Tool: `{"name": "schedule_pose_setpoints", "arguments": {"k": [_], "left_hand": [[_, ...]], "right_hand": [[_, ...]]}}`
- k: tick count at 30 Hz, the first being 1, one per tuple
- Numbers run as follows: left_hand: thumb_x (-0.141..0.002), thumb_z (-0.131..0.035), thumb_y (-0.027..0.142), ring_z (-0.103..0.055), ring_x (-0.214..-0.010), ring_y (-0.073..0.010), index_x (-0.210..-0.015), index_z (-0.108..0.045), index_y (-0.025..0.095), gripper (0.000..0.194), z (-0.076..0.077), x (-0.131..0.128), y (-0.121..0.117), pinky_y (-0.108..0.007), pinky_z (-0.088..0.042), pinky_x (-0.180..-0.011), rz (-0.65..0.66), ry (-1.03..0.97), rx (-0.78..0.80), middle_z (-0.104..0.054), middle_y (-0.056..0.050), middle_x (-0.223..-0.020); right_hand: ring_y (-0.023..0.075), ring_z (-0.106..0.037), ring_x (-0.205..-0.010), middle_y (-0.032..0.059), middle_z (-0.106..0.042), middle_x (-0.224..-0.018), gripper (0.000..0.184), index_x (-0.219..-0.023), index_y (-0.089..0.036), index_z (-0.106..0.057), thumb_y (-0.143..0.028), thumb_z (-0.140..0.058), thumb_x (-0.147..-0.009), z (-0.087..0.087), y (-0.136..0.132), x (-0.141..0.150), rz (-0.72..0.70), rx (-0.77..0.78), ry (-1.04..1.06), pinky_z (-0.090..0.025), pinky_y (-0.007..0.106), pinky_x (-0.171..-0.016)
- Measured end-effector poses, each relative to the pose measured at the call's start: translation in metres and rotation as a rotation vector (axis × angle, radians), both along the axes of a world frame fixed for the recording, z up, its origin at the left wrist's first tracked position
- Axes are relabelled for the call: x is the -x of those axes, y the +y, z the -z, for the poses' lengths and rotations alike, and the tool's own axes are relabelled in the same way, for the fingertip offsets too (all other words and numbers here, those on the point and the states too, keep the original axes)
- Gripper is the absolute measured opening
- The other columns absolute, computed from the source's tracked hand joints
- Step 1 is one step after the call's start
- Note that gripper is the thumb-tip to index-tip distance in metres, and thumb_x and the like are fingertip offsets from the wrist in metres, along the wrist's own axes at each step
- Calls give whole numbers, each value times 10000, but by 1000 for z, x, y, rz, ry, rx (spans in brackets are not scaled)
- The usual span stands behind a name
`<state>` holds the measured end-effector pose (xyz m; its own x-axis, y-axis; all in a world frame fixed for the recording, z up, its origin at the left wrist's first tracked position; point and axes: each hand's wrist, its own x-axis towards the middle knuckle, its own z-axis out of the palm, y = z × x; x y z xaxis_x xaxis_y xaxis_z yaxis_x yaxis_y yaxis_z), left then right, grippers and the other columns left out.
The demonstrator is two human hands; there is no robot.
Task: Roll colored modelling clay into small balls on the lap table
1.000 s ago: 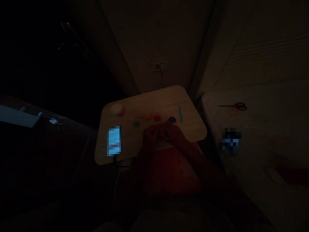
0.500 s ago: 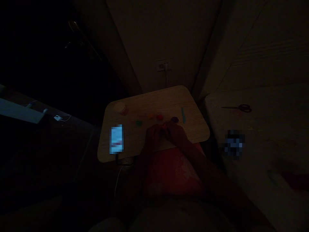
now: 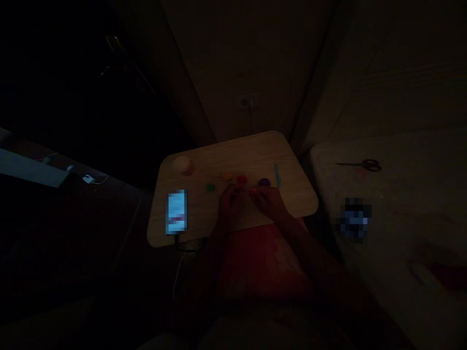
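Note:
In very dim light, my right hand pinches a small red piece of modelling clay at its fingertips over the near side of the small table. Beside it, my left hand is curled, and what its fingers hold, if anything, is too dark to make out. Just beyond my hands lie a red lump, an orange lump and a green lump. A purple lump sits past my right hand, with a teal plastic knife to its right.
The wooden tabletop has rounded corners. On its left stand a lidded tub and a lit phone with a cable. Scissors and a blurred-out object lie on the pale surface at right. A wall socket is behind.
My hands were close together around the red piece and have now moved slightly apart, the piece staying with my right fingers. The whole view has shifted a little.

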<state>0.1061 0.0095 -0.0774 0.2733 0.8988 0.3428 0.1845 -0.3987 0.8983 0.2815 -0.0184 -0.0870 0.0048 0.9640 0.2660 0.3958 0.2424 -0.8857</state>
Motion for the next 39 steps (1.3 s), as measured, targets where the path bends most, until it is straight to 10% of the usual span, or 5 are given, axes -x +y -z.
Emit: {"name": "schedule_pose_setpoints", "arguments": {"k": [10, 39], "left_hand": [[-1000, -599, 393, -672, -1113, -230, -1056, -803, 237, 263, -2, 1, -1, -408, -522, -1028, 76, 5, -76, -728, -89, -1156], [-932, -702, 467, -719, -1196, -281, -1226, -767, 189, 410, -4, 2, -4, -451, -558, -1089, 58, 1, 152, -755, -128, -1280]], "right_hand": [[107, -394, -577, -35, -479, -676, 531, -826, -203, -595, -732, -628, -861, 1, -2, 8, -326, 335, 566, -339, 236, -518], [153, -543, -555, 5, -647, -632, 473, -982, -203, -789, -649, -685, -863, 2, -1, 15, -95, 292, 420, -415, 271, -515]]}}
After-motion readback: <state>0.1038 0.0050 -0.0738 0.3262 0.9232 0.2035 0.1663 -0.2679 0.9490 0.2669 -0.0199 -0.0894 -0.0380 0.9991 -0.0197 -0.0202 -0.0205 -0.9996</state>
